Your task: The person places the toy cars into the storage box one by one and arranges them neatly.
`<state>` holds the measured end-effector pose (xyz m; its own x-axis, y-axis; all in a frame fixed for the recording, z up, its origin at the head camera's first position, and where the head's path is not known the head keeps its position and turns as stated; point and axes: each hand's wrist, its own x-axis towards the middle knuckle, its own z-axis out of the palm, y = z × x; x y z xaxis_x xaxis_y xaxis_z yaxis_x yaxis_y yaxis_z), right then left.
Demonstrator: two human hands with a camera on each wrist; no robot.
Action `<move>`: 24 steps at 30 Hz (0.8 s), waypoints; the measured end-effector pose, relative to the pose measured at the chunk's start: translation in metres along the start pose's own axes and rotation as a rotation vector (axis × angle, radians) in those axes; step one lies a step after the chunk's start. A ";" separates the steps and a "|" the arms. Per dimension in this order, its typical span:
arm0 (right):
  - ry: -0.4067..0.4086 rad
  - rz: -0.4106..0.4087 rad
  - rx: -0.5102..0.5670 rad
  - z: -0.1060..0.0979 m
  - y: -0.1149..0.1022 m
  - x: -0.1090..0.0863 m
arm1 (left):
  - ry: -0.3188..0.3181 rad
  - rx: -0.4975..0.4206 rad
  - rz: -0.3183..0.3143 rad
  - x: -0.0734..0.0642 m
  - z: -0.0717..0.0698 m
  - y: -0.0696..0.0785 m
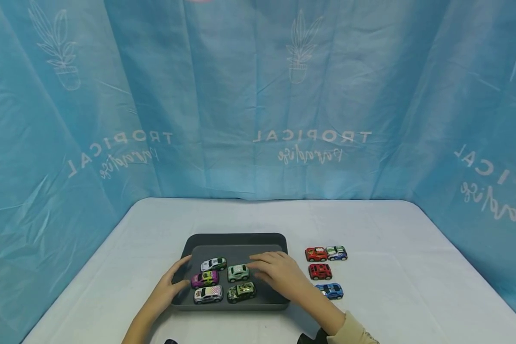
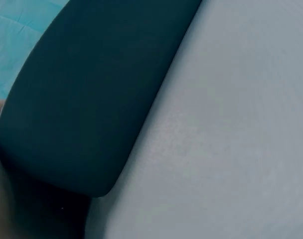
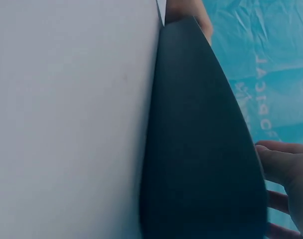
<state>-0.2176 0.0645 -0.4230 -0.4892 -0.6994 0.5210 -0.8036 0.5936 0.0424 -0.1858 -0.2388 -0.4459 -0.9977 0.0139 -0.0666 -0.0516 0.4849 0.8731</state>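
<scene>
A dark grey tray [image 1: 230,307] holds several toy cars. My left hand [image 1: 167,286] is at its left side, with thumb and fingers spread and reaching over the rim beside the purple toy car [image 1: 205,279]. My right hand [image 1: 279,273] hovers over the tray's right half, with its fingertips by the mint green toy car [image 1: 238,272]; whether they touch is unclear. A white-and-green toy car [image 1: 213,264], a white-and-pink toy car [image 1: 208,294] and a camouflage toy car [image 1: 241,292] also sit inside. Both wrist views mostly show the tray's outer wall [image 2: 101,89].
Right of the tray, on the white-covered table [image 1: 395,267], are two red toy cars, one at the back [image 1: 316,254] and one nearer [image 1: 320,272], a white, green and blue toy car [image 1: 337,252] and a blue toy car [image 1: 332,290] partly behind my right forearm. Blue curtains [image 1: 223,95] surround the table.
</scene>
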 end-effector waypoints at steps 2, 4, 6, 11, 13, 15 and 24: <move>0.026 0.016 -0.013 -0.007 0.008 -0.010 | 0.006 0.031 -0.008 0.001 0.001 0.000; 0.048 0.040 -0.029 -0.014 0.016 -0.020 | 0.009 0.065 -0.019 0.001 0.001 -0.001; 0.075 0.072 -0.041 -0.022 0.024 -0.030 | 0.010 0.111 -0.035 0.001 0.001 -0.001; 0.177 0.151 -0.059 -0.038 0.049 -0.050 | 0.002 0.223 -0.071 0.001 -0.001 0.001; 0.210 0.191 -0.066 -0.044 0.059 -0.058 | -0.005 0.244 -0.080 0.001 -0.001 0.003; 0.217 0.250 -0.075 -0.050 0.068 -0.066 | -0.010 0.249 -0.088 0.002 0.000 0.004; 0.079 0.513 -0.094 -0.058 0.104 -0.105 | -0.003 0.295 -0.086 0.005 0.002 0.008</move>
<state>-0.2305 0.2231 -0.4244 -0.7819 -0.2792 0.5574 -0.4316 0.8876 -0.1608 -0.1908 -0.2335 -0.4401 -0.9901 -0.0362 -0.1359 -0.1204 0.7175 0.6860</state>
